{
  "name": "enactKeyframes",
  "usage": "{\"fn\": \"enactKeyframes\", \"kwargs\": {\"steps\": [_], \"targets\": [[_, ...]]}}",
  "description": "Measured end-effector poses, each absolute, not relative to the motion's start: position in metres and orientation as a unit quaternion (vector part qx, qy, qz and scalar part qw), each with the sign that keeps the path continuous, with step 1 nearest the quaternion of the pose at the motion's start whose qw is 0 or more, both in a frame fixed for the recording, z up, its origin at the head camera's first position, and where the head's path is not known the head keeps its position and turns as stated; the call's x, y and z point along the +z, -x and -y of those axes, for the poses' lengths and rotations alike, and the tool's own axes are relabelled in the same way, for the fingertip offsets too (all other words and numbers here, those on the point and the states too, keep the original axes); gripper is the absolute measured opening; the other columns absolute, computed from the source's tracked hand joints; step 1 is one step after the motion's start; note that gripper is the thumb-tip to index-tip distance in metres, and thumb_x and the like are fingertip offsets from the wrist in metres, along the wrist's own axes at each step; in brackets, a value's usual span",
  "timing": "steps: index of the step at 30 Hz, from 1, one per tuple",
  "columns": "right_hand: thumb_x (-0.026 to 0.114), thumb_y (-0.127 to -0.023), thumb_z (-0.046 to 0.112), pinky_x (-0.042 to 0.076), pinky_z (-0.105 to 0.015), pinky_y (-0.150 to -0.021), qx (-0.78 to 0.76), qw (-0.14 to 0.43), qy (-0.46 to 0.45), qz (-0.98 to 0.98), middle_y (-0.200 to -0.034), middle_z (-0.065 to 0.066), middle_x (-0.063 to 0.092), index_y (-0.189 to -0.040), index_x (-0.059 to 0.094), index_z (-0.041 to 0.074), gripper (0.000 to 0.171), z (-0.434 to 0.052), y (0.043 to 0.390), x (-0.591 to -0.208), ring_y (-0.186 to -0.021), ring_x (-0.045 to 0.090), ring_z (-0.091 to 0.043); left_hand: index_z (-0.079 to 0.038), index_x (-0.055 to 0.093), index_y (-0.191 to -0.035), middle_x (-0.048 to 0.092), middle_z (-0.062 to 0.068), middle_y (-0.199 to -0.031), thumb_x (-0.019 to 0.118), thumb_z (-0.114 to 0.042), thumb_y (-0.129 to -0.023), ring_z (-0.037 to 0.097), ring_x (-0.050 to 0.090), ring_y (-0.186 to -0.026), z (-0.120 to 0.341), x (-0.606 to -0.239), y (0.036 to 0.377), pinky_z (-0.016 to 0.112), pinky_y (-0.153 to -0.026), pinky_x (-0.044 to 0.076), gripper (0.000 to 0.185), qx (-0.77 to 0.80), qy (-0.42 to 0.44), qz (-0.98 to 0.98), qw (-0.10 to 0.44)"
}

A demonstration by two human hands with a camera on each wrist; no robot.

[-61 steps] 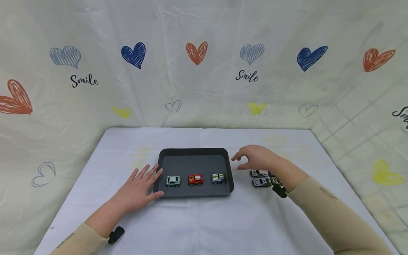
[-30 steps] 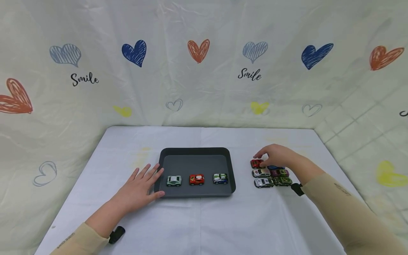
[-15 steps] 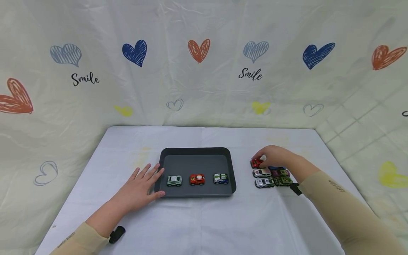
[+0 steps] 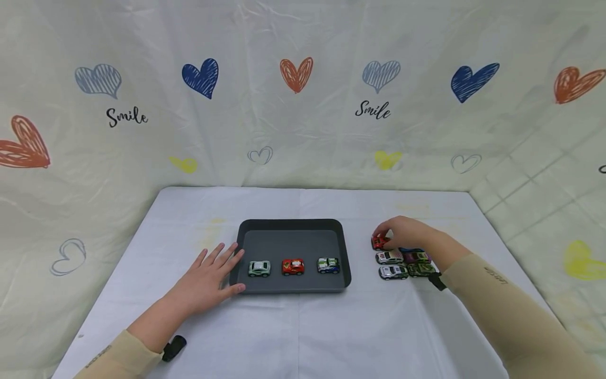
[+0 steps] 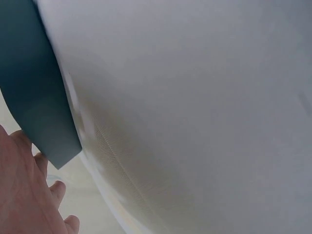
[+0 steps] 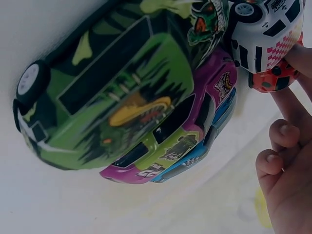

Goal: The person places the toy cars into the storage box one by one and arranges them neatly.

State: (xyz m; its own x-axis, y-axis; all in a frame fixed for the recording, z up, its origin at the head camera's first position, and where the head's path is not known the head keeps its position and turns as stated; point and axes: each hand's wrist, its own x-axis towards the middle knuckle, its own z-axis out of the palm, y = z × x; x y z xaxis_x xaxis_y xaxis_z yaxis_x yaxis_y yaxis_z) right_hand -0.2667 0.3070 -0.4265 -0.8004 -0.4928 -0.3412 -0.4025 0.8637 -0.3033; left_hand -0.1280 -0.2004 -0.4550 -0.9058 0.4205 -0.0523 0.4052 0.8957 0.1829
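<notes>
My left hand (image 4: 203, 281) lies with spread fingers at the left rim of a dark grey tray (image 4: 293, 238). Across the tray's front part stand a mint toy car (image 4: 259, 269), a red toy car with a white top pattern (image 4: 293, 267) and a white-green-blue toy car (image 4: 328, 266). To the right of the tray, my right hand (image 4: 408, 233) pinches a red toy car (image 4: 379, 243) between thumb and fingers. In the right wrist view this dotted red car (image 6: 274, 79) shows behind a white one (image 6: 265, 36), with fingertips at its side.
Beside the held car, several toy cars stand close together: white (image 4: 390, 257), silver (image 4: 393, 272), purple (image 4: 416, 257), green (image 4: 421, 270) and a mostly covered blue one (image 4: 411, 249). A white cloth covers the table (image 4: 265, 337); a heart-printed sheet (image 4: 298, 126) hangs behind.
My right hand has moved right from beside the tray to the group of cars, and its fingers have closed on the red car at the far left corner. The left hand stays put.
</notes>
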Motion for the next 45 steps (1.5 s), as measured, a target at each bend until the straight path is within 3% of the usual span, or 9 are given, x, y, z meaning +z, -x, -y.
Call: {"fn": "enactKeyframes", "kwargs": {"steps": [9, 16, 22, 28, 34, 45], "targets": [[0.074, -0.088, 0.016, 0.052, -0.048, -0.089, -0.158, 0.224, 0.212, -0.938, -0.112, -0.003, 0.067, -0.121, 0.071, 0.018, 0.034, -0.307, 0.270, -0.424, -0.112, 0.059, -0.032, -0.018, 0.031, -0.158, 0.023, 0.006, -0.164, 0.048, -0.070, -0.092, 0.038, 0.018, -0.149, 0.200, -0.455, 0.129, 0.061, -0.118, 0.009, 0.086, 0.103, -0.217, -0.970, 0.044], [0.078, -0.085, 0.021, 0.052, -0.040, -0.081, -0.187, 0.224, 0.214, -0.932, -0.111, -0.003, 0.069, -0.121, 0.073, 0.017, 0.037, -0.305, 0.273, -0.413, -0.110, 0.060, -0.031, -0.018, 0.030, -0.158, 0.021, 0.006, -0.164, 0.052, -0.066, -0.093, 0.037, 0.016, -0.150, 0.199, -0.452, 0.129, 0.061, -0.118, 0.010, 0.084, 0.092, -0.211, -0.972, 0.052], [0.079, -0.085, 0.024, 0.050, -0.033, -0.071, -0.203, 0.226, 0.211, -0.929, -0.114, -0.005, 0.069, -0.124, 0.072, 0.015, 0.041, -0.300, 0.274, -0.401, -0.093, 0.061, -0.021, -0.019, 0.028, -0.158, 0.020, 0.004, -0.165, 0.051, -0.067, -0.093, 0.036, 0.015, -0.150, 0.201, -0.454, 0.129, 0.060, -0.119, 0.008, 0.084, 0.087, -0.209, -0.972, 0.056], [0.080, -0.084, 0.023, 0.048, -0.033, -0.066, -0.231, 0.236, 0.205, -0.921, -0.113, -0.005, 0.069, -0.125, 0.071, 0.014, 0.043, -0.287, 0.274, -0.388, -0.077, 0.061, -0.019, -0.022, 0.028, -0.158, 0.020, 0.002, -0.165, 0.048, -0.072, -0.091, 0.034, 0.015, -0.150, 0.204, -0.464, 0.132, 0.060, -0.118, 0.009, 0.087, 0.090, -0.212, -0.972, 0.045], [0.079, -0.085, 0.023, 0.046, -0.033, -0.064, -0.250, 0.246, 0.205, -0.914, -0.115, -0.004, 0.068, -0.126, 0.071, 0.017, 0.043, -0.265, 0.275, -0.377, -0.078, 0.061, -0.022, -0.026, 0.025, -0.159, 0.017, -0.002, -0.165, 0.040, -0.078, -0.089, 0.032, 0.014, -0.151, 0.208, -0.473, 0.135, 0.059, -0.119, 0.009, 0.089, 0.082, -0.215, -0.973, 0.036], [0.080, -0.086, 0.025, 0.051, -0.036, -0.071, -0.263, 0.246, 0.248, -0.899, -0.111, 0.002, 0.068, -0.124, 0.072, 0.023, 0.040, -0.203, 0.279, -0.367, -0.081, 0.058, -0.020, -0.019, 0.029, -0.158, 0.021, 0.005, -0.164, 0.049, -0.068, -0.093, 0.035, 0.016, -0.150, 0.201, -0.456, 0.129, 0.060, -0.118, 0.011, 0.085, 0.085, -0.214, -0.972, 0.045]]}}
